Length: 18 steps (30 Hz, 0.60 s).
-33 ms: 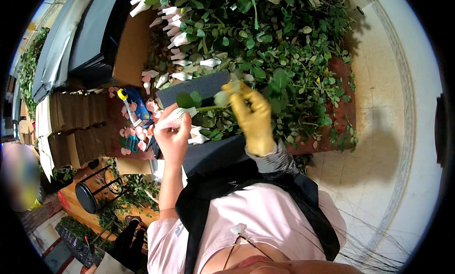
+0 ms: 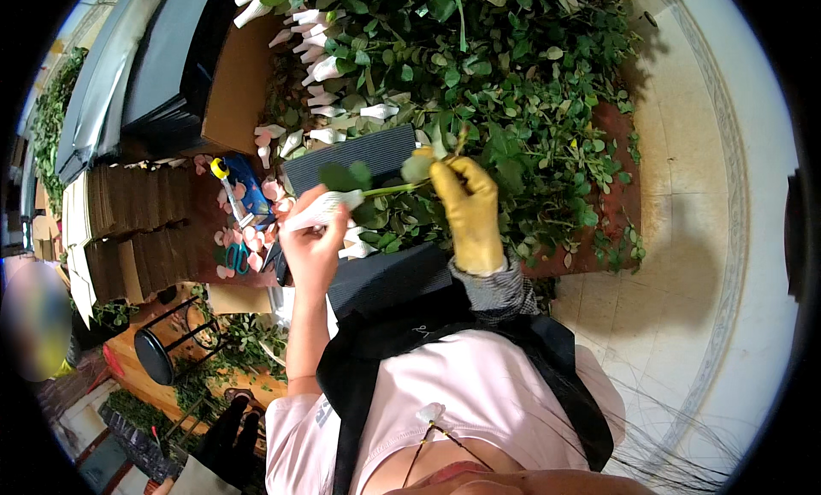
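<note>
My bare left hand (image 2: pixel 310 254) is closed around a rose (image 2: pixel 327 209) whose bloom is wrapped in a white mesh sleeve. Its green stem points right, with leaves (image 2: pixel 344 177) beside the sleeve. The fingers of my right hand (image 2: pixel 466 206), in a yellow glove, are closed on the leafy stem farther along; a leaf (image 2: pixel 417 169) shows by the fingertips. Under the stem lies a dark ribbed board (image 2: pixel 351 160). Several more white-sleeved roses (image 2: pixel 323 70) lie beyond it, heads to the left.
Leafy stems (image 2: pixel 513 84) cover much of the red-brown table (image 2: pixel 617 144). Left of my hands are a yellow-ended cutter (image 2: pixel 229 187), a blue box (image 2: pixel 253 195), teal scissors (image 2: pixel 237 257) and loose pink petals (image 2: pixel 274 190). Stacked cardboard (image 2: pixel 141 204) and a black stool (image 2: pixel 154 355) are farther left.
My gloved right hand has shifted a little to the right and nearer to me along the stem. The sleeved rose in my left hand has turned slightly, showing more of its mesh.
</note>
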Motion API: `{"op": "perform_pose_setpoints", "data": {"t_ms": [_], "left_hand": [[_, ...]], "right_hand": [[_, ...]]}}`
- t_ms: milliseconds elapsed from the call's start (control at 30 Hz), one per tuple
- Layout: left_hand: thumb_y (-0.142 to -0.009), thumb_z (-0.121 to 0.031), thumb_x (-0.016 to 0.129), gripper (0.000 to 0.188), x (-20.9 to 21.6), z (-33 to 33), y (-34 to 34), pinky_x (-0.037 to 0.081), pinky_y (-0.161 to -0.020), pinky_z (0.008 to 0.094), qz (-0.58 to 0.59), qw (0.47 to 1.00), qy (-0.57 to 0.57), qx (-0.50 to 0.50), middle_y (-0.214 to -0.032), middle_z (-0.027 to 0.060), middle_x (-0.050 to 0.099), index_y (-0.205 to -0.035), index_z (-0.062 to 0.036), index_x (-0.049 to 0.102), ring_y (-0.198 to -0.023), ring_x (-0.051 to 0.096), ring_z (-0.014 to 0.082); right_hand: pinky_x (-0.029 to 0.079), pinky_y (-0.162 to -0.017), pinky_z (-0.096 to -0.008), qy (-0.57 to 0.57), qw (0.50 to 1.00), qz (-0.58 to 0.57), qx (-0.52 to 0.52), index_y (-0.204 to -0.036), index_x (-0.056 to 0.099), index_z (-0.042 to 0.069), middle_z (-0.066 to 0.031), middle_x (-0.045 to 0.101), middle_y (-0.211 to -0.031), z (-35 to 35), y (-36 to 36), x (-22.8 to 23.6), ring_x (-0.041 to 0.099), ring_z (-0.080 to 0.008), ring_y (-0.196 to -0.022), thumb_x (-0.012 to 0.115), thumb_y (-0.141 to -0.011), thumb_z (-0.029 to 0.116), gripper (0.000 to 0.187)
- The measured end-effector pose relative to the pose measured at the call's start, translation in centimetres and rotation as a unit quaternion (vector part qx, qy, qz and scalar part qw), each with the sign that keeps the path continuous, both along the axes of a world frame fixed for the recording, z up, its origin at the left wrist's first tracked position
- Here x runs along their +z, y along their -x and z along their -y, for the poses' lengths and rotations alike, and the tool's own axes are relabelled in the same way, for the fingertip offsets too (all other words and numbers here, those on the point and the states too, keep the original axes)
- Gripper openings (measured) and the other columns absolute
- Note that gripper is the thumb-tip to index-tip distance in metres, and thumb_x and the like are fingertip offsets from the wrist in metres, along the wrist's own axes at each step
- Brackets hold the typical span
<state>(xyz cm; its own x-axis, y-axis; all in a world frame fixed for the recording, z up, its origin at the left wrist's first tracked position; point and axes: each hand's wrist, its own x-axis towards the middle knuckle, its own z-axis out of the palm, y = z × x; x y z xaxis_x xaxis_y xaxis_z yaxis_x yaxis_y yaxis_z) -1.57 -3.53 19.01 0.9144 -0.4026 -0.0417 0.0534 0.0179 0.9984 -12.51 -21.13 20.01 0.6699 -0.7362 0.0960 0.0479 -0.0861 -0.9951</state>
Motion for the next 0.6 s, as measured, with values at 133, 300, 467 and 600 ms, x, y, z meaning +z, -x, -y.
{"op": "perform_pose_setpoints", "data": {"t_ms": [133, 300, 467, 600], "left_hand": [[-0.080, -0.008, 0.075, 0.029, -0.3, 1.3, 1.0, 0.049, -0.071, 0.0265, 0.174, 0.977, -0.044, -0.116, -0.090, 0.0069, 0.070, -0.107, 0.0033, 0.071, -0.078, 0.062, 0.0121], [-0.083, -0.007, 0.073, 0.031, -1.2, -0.7, -0.3, 0.048, -0.074, 0.0252, 0.059, 0.996, -0.004, -0.064, -0.098, 0.0059, 0.067, -0.111, 0.0052, 0.069, -0.083, 0.060, 0.0113], [-0.083, -0.012, 0.076, 0.037, -0.4, -2.2, -2.3, 0.048, -0.076, 0.0250, 0.037, 0.980, 0.021, -0.193, -0.100, 0.0055, 0.066, -0.115, 0.0046, 0.067, -0.089, 0.059, 0.0098], [-0.088, -0.014, 0.076, 0.046, -0.6, -2.0, -3.6, 0.049, -0.088, 0.0266, -0.028, 0.981, 0.028, -0.192, -0.120, 0.0091, 0.065, -0.126, 0.0069, 0.062, -0.101, 0.061, 0.0120]], "right_hand": [[0.044, -0.071, -0.0241, -0.106, 0.987, 0.027, -0.114, -0.093, 0.071, 0.002, -0.0015, 0.071, -0.090, 2.0, 3.5, -2.8, 0.057, -0.0071, -0.075, 0.066, -0.094, 0.006, 0.006], [0.043, -0.114, -0.0448, -0.338, 0.843, 0.389, -0.155, -0.128, 0.061, 0.007, -0.0163, 0.062, -0.133, 9.8, 7.6, -3.2, 0.057, -0.0288, -0.127, 0.070, -0.091, 0.044, 0.053], [0.030, -0.121, -0.0492, -0.108, 0.956, 0.243, 0.126, -0.154, 0.033, 0.006, -0.0158, 0.041, -0.155, 11.1, 8.7, -2.9, 0.044, -0.0328, -0.140, 0.073, -0.090, 0.034, 0.081], [0.042, -0.111, -0.0451, 0.363, 0.848, -0.293, 0.251, -0.130, 0.059, 0.005, -0.0193, 0.058, -0.136, 8.2, 8.7, -7.9, 0.053, -0.0372, -0.129, 0.071, -0.077, 0.000, 0.055]]}}
